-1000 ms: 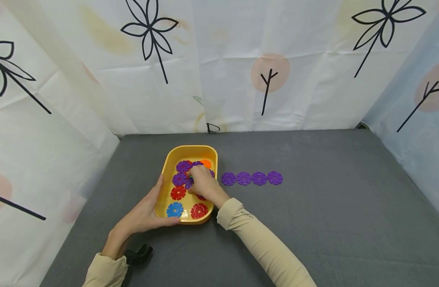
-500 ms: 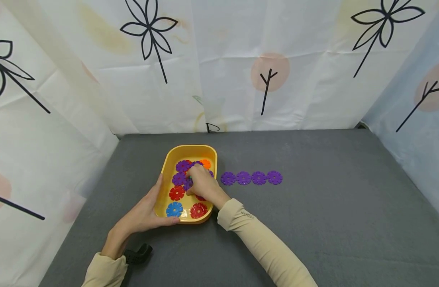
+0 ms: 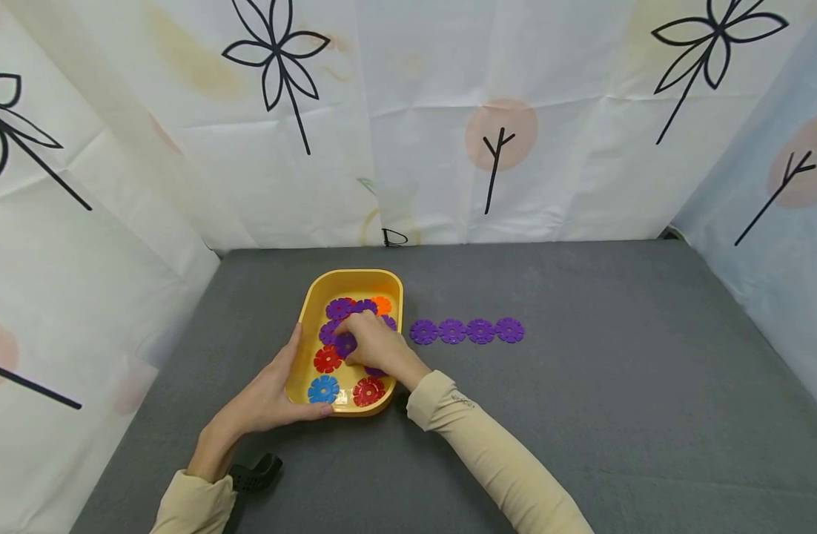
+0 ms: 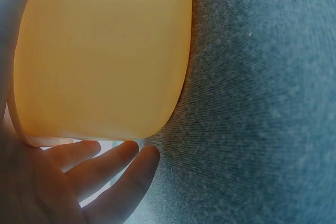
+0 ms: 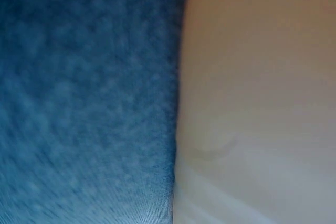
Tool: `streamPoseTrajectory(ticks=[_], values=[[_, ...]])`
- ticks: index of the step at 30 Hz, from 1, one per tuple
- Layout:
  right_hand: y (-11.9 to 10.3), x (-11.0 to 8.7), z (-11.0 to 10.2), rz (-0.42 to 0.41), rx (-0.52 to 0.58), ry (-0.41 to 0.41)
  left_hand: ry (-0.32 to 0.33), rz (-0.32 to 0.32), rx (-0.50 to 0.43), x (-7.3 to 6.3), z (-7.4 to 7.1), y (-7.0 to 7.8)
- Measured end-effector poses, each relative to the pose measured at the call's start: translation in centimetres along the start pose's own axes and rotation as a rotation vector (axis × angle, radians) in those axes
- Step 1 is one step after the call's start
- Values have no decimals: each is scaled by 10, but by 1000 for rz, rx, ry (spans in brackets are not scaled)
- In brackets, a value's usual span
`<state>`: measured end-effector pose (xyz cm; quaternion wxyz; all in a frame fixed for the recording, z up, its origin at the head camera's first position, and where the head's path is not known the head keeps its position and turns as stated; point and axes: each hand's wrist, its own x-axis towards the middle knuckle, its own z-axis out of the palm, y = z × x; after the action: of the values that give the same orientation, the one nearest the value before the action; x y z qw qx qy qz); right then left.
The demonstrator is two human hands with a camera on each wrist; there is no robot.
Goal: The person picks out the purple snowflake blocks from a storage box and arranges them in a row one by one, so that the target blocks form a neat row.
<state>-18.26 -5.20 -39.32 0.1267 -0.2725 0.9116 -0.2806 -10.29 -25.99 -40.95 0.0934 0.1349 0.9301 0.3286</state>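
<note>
Left hand [image 3: 262, 397]: its fingers are lying wide apart along the left wall of the yellow tray [image 3: 351, 283]; its thumb is resting at the near rim.
Right hand [image 3: 375, 345]: it is hanging inside the tray; its fingers are standing narrow, pinching a purple disc [image 3: 345, 345] against the thumb.
Tray contents: other purple discs [image 3: 338, 308] are lying around that hand; red discs [image 3: 368, 391] are lying among and nearer than them; a blue disc [image 3: 324, 389] is sitting near the left thumb; an orange disc [image 3: 382, 305] is sitting toward the far right corner.
Purple row [image 3: 452, 331]: four discs are lying edge to edge on the grey desk [image 3: 622, 371], just right of the tray.
</note>
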Motion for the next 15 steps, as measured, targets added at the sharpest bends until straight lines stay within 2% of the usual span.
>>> streamPoseTrajectory(ticks=[4,9,15], values=[[0,1,-2,-25,1,-25,0,-2,11,0,0,1],[2,3,-5,-69,61,-11,-3,-2,12,0,-1,0],[5,-1,-6,-93,242,26,-24,-19,-17,0,-1,1]])
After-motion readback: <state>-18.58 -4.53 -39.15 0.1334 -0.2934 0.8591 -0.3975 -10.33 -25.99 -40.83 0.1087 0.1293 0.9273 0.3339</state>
